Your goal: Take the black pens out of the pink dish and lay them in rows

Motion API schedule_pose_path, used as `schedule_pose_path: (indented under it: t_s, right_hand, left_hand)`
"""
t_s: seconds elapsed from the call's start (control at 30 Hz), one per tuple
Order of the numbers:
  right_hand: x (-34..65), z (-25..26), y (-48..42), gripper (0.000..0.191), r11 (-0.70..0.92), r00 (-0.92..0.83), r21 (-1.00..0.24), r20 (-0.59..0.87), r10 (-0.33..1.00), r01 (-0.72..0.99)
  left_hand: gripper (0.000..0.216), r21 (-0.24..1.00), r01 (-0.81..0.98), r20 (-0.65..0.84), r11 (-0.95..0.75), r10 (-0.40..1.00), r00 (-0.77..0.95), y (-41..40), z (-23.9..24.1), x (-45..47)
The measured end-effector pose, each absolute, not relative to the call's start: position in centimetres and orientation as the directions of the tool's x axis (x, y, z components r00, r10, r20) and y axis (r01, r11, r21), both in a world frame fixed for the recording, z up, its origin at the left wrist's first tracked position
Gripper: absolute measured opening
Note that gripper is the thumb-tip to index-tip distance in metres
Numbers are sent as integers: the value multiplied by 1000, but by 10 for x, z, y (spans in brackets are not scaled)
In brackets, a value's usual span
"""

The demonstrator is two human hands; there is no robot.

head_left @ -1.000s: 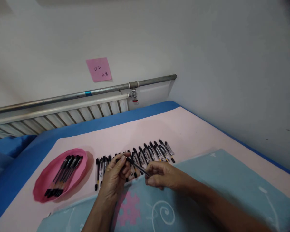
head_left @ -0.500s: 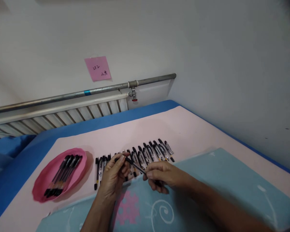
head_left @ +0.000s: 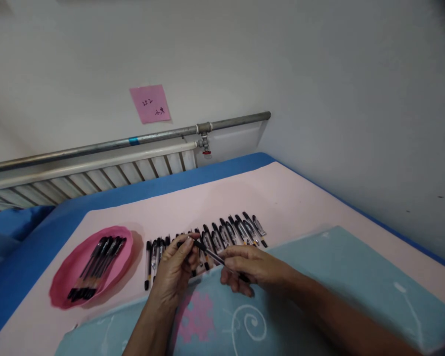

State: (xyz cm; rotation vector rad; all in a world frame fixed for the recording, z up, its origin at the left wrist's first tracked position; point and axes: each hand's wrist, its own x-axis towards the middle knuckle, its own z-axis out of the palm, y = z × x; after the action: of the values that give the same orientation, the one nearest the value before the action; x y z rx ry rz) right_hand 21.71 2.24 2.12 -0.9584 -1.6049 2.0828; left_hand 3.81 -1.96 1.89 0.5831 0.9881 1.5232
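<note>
A black-capped pen (head_left: 210,252) slants down to the right between my two hands, above the light blue cloth's edge. My left hand (head_left: 175,267) pinches its capped upper end between thumb and fingers. Around the lower barrel, the fingers of my right hand (head_left: 252,267) are closed, and the pen's dark tip end shows beneath them. Just behind the hands lies a row of pens and clear barrel parts with black caps (head_left: 222,233); my left hand hides part of it. Several assembled pens (head_left: 98,267) rest in a pink dish (head_left: 55,289) on the left.
A pink mat (head_left: 282,193) covers the blue surface (head_left: 222,170), with a light blue patterned cloth (head_left: 311,262) along the near side. Behind stand a radiator (head_left: 133,173) and a metal pipe (head_left: 163,133). A pink note (head_left: 150,104) is stuck to the wall.
My right hand has shifted its hold slightly, and more of the pen's lower barrel and dark end now shows. My left hand keeps its pinch in the same place.
</note>
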Motion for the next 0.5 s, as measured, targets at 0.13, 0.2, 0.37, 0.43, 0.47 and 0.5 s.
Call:
schedule_pose_path:
  t_s: [0.13,0.2,0.37,0.43,0.47,0.5]
  right_hand:
    - [218,22,22,28,-340,-782,-930,-315,538,141]
    - [218,22,22,20,-302,-734,-941,-312,603,152]
    - [217,22,22,19,-255,-703,-958,-272,657,132]
    - [218,22,21,23,-283,-757,-950,-281,590,132]
    - [218,22,22,25,-290,-772,-947,-285,569,137]
    - [218,21,22,24,-290,-773,-947,-288,565,141]
  left_hand:
    - [22,845,-533,-163,33,967,-197,-19,18,37]
    - [22,843,-536,-164,29,965,-205,-19,18,37]
    - [22,837,-546,-182,32,958,-222,-19,18,38]
    - [22,842,-537,-200,60,958,-206,-20,18,38]
    - [23,842,-535,-204,67,958,-202,-20,19,37]
    - [23,840,-539,-206,65,957,-204,-20,19,37]
